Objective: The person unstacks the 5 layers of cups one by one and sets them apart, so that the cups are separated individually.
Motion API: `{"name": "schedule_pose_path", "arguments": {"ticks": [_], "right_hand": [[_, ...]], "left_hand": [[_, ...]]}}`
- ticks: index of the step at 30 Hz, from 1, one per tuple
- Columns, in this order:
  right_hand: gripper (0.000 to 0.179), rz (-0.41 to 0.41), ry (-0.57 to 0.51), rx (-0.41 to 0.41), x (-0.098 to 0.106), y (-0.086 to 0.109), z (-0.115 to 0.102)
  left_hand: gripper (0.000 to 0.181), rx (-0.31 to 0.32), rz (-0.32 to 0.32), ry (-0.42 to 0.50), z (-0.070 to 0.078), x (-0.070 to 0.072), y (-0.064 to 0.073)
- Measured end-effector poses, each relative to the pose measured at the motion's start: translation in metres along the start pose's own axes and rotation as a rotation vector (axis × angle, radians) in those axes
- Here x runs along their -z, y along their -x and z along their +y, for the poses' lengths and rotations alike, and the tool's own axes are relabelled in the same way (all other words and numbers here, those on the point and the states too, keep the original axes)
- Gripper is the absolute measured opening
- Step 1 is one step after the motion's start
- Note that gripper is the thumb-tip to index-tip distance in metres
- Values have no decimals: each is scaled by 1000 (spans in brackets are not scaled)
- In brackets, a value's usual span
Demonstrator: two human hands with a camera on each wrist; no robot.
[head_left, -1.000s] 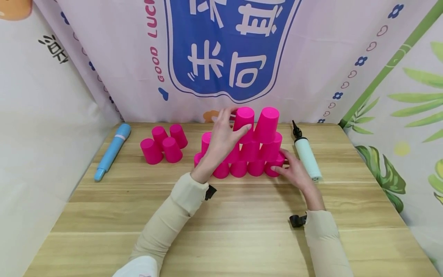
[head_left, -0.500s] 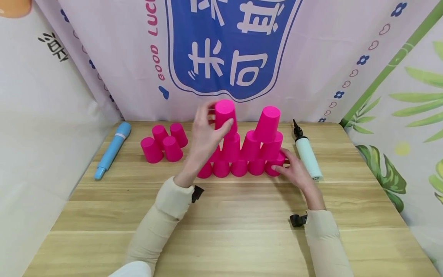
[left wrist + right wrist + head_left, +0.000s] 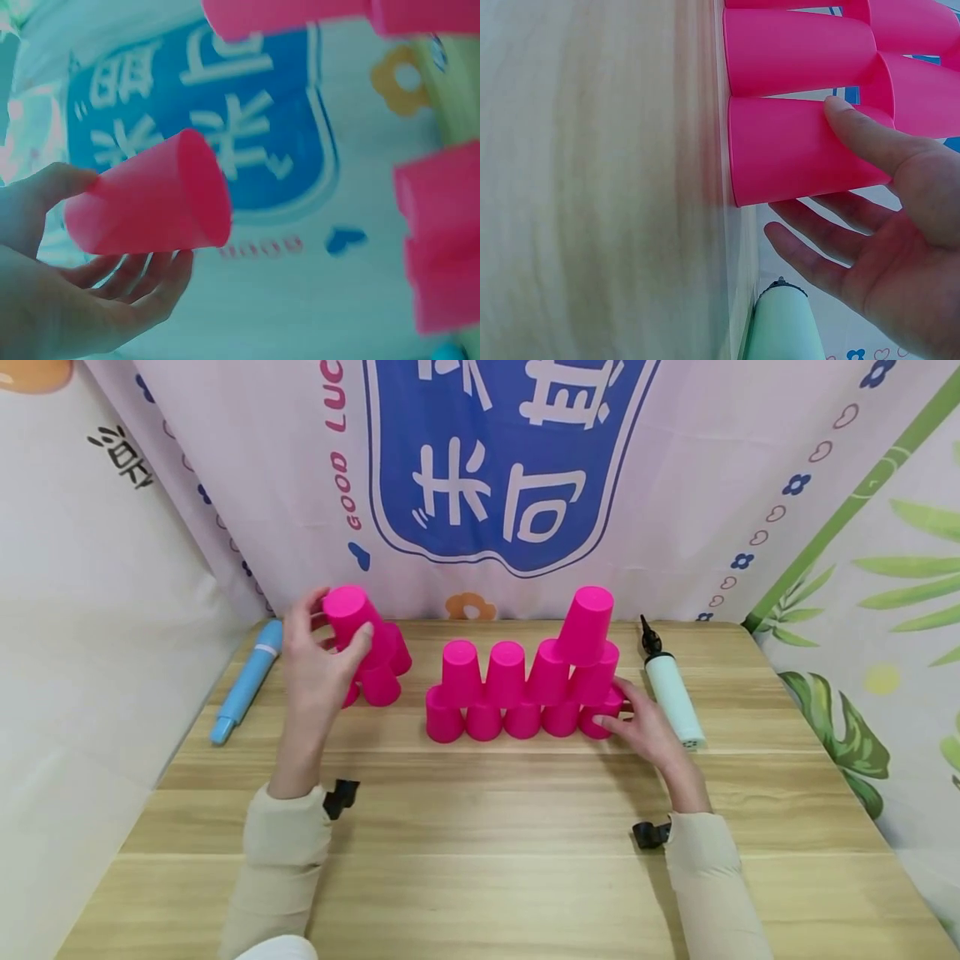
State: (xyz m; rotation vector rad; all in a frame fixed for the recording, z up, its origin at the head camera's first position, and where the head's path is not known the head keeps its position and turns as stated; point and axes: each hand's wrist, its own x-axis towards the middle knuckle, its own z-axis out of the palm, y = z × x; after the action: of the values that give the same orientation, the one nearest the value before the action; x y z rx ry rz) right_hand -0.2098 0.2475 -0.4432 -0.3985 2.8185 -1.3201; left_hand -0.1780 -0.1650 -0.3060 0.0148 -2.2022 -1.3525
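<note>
My left hand (image 3: 307, 681) holds a pink cup (image 3: 351, 620) up at the left, above a cluster of loose pink cups (image 3: 381, 687) that it partly hides. In the left wrist view this cup (image 3: 142, 199) lies between thumb and fingers, its open rim facing away from the palm. Upside-down pink cups form a stack: a bottom row, a second row (image 3: 461, 672) on it, and one single cup (image 3: 587, 627) on top at the right. My right hand (image 3: 651, 728) grips the bottom row's rightmost cup (image 3: 795, 154), thumb on one side, fingers on the other.
A mint-green hand pump (image 3: 672, 697) with a black nozzle lies just right of my right hand. At the table's left edge lies a blue tube-shaped object (image 3: 249, 681). A printed cloth (image 3: 285, 485) hangs behind the wooden table (image 3: 480, 843).
My left hand has lifted a cup off the stack's top level and carried it left, over the loose cups. The right hand has kept its place at the stack's right end.
</note>
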Motion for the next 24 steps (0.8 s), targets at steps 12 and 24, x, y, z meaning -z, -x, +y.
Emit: {"name": "schedule_pose_path", "arguments": {"ticks": [12, 24], "right_hand": [[72, 9, -8, -8, 1, 3, 1], [73, 0, -8, -4, -1, -1, 3]], "left_hand": [[66, 306, -251, -241, -68, 32, -7], [61, 298, -293, -303, -112, 23, -10]]}}
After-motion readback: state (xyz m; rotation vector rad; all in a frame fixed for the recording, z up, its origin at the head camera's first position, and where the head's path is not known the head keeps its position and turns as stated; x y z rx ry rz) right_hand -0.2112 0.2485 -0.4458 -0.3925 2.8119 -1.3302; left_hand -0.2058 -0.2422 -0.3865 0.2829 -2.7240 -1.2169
